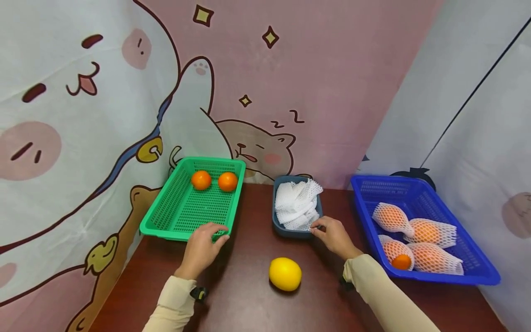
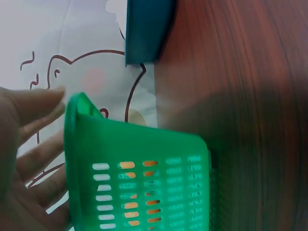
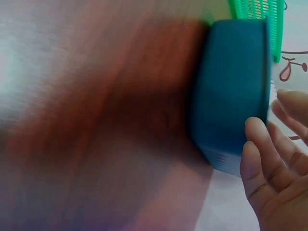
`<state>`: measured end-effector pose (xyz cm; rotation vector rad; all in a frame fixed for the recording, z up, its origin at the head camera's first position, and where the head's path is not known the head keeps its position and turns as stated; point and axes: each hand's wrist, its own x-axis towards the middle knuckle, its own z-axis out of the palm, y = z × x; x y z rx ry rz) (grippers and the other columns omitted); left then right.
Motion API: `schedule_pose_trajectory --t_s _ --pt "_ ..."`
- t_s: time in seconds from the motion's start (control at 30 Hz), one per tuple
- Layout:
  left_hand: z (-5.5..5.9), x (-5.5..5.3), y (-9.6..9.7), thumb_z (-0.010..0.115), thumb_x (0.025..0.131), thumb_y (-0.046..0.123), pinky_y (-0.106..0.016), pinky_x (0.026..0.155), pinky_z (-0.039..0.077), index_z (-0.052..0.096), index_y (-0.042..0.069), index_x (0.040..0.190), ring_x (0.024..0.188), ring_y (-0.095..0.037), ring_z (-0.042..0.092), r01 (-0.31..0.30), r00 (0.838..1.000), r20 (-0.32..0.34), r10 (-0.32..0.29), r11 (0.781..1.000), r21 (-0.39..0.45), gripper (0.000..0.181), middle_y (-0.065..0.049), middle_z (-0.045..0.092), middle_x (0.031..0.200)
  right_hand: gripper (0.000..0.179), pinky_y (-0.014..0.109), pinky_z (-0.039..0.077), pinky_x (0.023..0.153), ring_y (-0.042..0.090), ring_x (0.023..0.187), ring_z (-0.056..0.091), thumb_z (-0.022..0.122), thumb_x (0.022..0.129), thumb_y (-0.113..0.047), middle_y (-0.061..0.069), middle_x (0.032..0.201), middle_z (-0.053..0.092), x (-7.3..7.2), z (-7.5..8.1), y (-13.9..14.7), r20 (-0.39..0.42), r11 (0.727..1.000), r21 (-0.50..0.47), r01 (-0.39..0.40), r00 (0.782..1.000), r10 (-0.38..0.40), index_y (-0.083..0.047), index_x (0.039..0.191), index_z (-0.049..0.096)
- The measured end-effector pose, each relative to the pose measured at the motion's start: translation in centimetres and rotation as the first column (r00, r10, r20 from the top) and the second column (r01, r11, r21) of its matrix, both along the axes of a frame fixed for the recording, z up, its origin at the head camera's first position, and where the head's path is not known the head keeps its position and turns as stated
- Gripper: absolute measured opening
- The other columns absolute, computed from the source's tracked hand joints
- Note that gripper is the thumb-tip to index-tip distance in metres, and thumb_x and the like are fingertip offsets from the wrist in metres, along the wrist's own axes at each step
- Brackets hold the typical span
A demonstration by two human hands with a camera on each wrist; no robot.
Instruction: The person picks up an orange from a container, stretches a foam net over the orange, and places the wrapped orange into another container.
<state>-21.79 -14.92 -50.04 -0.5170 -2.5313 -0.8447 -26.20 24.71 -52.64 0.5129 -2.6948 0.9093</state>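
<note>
My left hand (image 1: 204, 246) is at the near right corner of a green basket (image 1: 149, 228), thumb and fingers apart around the rim and pinching nothing. Inside that basket lie two oranges (image 1: 201, 180). At the near right corner of a dark teal bin (image 1: 290, 233), the thumb and forefinger of my right hand (image 1: 332, 235) pinch the edge of a white foam net (image 1: 296, 203), one of the nets heaped in the bin. The other right fingers hang outside the bin wall (image 3: 231, 91). Between my hands a smooth yellow fruit (image 1: 285, 274) sits on the table.
On the right, a blue basket (image 1: 452, 277) holds several orange fruits (image 1: 429, 258) in foam nets; one shows bare orange skin through its net's opening. A printed cloth (image 1: 323, 92) hangs behind the dark red table (image 1: 249, 304).
</note>
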Motion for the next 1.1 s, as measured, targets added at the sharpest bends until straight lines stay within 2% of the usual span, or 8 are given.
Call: schedule_pose_trajectory --t_s 0.13,0.3,0.43,0.57,0.73,0.83,0.93,1.1 --pt "0.4 0.6 0.6 0.08 0.081 0.015 -0.043 0.083 0.051 0.074 0.013 0.101 0.099 -0.022 0.062 0.015 0.999 -0.039 -0.011 0.995 0.101 0.022 0.0 0.068 0.104 0.01 0.033 0.048 0.063 0.013 0.066 0.052 0.079 0.081 -0.009 0.0 0.085 0.065 -1.1 1.2 -0.3 -0.02 1.0 0.018 0.017 1.0 -0.016 -0.009 0.09 0.074" --pt "0.8 1.4 2.4 0.077 0.084 0.015 -0.038 0.085 0.051 0.073 0.016 0.101 0.1 -0.015 0.06 0.119 0.989 -0.107 -0.104 0.984 0.136 0.018 0.005 0.067 0.104 0.013 0.039 0.05 0.068 0.022 0.072 0.058 0.078 0.082 -0.011 0.005 0.089 0.065 -3.2 3.0 -0.9 -0.03 0.996 0.086 0.018 0.999 -0.016 -0.007 0.094 0.073" --pt "0.6 2.1 4.0 0.075 0.086 0.018 -0.034 0.086 0.051 0.073 0.019 0.1 0.099 -0.01 0.059 0.184 0.982 -0.068 -0.177 0.974 0.131 0.014 0.009 0.065 0.104 0.019 0.047 0.049 0.081 0.031 0.089 0.058 0.078 0.082 -0.013 0.01 0.097 0.067 -5.0 3.6 -1.7 -0.067 0.984 0.171 0.045 0.997 -0.034 -0.006 0.098 0.072" --pt "0.2 2.5 5.1 0.074 0.087 0.019 -0.035 0.086 0.05 0.072 0.019 0.099 0.096 -0.01 0.059 0.219 0.976 -0.023 -0.218 0.97 0.107 0.013 0.011 0.065 0.102 0.036 0.058 0.041 0.092 0.041 0.112 0.05 0.078 0.081 -0.015 0.017 0.119 0.063 -6.5 3.5 -2.3 -0.086 0.949 0.313 0.032 0.996 -0.005 -0.003 0.113 0.069" --pt "-0.5 2.7 5.9 0.073 0.088 0.022 -0.032 0.083 0.05 0.071 0.02 0.099 0.094 -0.009 0.059 0.246 0.968 0.023 -0.248 0.966 0.074 0.011 0.012 0.065 0.099 0.061 0.063 0.027 0.103 0.048 0.131 0.035 0.08 0.078 -0.02 0.019 0.137 0.053 -7.4 3.0 -2.2 -0.005 0.879 0.477 0.007 1.0 -0.006 -0.006 0.133 0.058" --pt "-0.8 2.8 6.0 0.073 0.089 0.023 -0.031 0.083 0.05 0.072 0.02 0.099 0.093 -0.008 0.059 0.253 0.966 0.035 -0.256 0.965 0.068 0.011 0.013 0.065 0.098 0.063 0.063 0.022 0.105 0.05 0.129 0.035 0.08 0.076 -0.018 0.02 0.132 0.057 -7.5 2.4 -1.8 -0.009 0.846 0.533 0.013 1.0 -0.01 -0.005 0.134 0.057" --pt "-1.1 2.8 6.0 0.073 0.089 0.024 -0.031 0.082 0.05 0.072 0.02 0.099 0.092 -0.007 0.059 0.25 0.967 0.041 -0.253 0.966 0.071 0.011 0.014 0.065 0.097 0.052 0.062 0.026 0.102 0.048 0.117 0.045 0.078 0.075 -0.014 0.019 0.117 0.065 -7.6 1.9 -1.5 -0.085 0.826 0.563 0.041 0.996 0.009 -0.004 0.124 0.064" --pt "-1.3 2.9 5.7 0.072 0.089 0.027 -0.03 0.082 0.05 0.071 0.024 0.098 0.092 -0.006 0.059 0.231 0.97 0.058 -0.235 0.97 0.07 0.01 0.016 0.064 0.097 0.026 0.059 0.032 0.095 0.04 0.095 0.05 0.076 0.075 -0.008 0.015 0.095 0.068 -7.7 1.9 -1.4 -0.174 0.835 0.545 0.074 0.984 0.027 -0.008 0.101 0.074"
